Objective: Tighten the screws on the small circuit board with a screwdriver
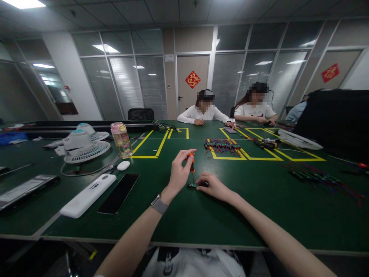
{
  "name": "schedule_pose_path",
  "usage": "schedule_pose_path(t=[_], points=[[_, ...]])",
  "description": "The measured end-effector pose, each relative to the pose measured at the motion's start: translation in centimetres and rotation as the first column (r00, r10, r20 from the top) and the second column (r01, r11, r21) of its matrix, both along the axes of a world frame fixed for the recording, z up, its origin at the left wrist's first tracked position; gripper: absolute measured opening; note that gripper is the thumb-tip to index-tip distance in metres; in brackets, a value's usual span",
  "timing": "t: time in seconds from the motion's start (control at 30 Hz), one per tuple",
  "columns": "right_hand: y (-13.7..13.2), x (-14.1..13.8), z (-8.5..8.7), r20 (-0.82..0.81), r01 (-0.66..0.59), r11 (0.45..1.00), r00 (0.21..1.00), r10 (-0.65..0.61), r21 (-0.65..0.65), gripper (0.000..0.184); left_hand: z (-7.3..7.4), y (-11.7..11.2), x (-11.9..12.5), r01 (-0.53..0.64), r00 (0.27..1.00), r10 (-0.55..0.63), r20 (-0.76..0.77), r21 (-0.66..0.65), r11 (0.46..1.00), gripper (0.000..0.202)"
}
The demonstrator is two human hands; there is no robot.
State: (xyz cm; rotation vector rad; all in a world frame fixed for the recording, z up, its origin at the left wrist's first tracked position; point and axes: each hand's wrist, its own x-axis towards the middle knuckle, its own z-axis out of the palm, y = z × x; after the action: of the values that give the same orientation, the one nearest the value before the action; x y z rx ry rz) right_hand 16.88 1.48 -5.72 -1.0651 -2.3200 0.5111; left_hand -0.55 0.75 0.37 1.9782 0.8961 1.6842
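My left hand (pixel 181 169) is closed around the orange and black handle of a screwdriver (pixel 192 166). The screwdriver stands upright, its thin shaft pointing down at a small green circuit board (pixel 192 186) on the table. Whether the tip touches the board is too small to tell. From the other side, my right hand (pixel 212 186) grips the board's right end, fingers curled over it and over a dark part there. Those fingertips partly hide the board.
On the green table (pixel 173 227) lie a black phone (pixel 119 193), a white power bank (pixel 88 195) and a white earbud case (pixel 123 166). A bottle (pixel 121 141) and white fan parts (pixel 86 148) stand left. Wired boards (pixel 221 145) lie ahead; two people sit opposite.
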Motion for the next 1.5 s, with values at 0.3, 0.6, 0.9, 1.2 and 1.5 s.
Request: schedule_pose_path(t=[0.3,0.6,0.9,1.2,1.5], points=[[-0.17,-0.13,-0.07,-0.029,0.035,0.999,0.999,-0.034,0.04,0.015,0.23,-0.14,-0.18,0.078,0.997,-0.078,0.019,-0.038,0.996,0.031],[-0.44,0.27,0.71,0.074,-0.025,0.994,0.997,0.017,0.109,0.009,0.12,0.16,-0.27,0.043,0.999,-0.043,-0.005,0.001,0.999,0.031],[-0.1,0.31,0.04,0.031,0.011,0.996,0.999,-0.014,0.088,0.012,-0.06,0.07,-0.07,0.052,0.999,-0.052,0.012,0.022,0.998,0.03],[-0.12,0.42,0.1,0.052,-0.007,0.992,0.999,0.001,0.128,0.011,-0.04,0.09,0.03,-0.032,0.999,0.033,-0.012,0.065,0.997,0.02],[0.09,0.28,-0.04,0.07,0.058,0.985,0.995,-0.07,0.165,0.012,0.07,-0.01,-0.03,0.028,0.999,-0.027,-0.04,0.023,0.999,0.029]])
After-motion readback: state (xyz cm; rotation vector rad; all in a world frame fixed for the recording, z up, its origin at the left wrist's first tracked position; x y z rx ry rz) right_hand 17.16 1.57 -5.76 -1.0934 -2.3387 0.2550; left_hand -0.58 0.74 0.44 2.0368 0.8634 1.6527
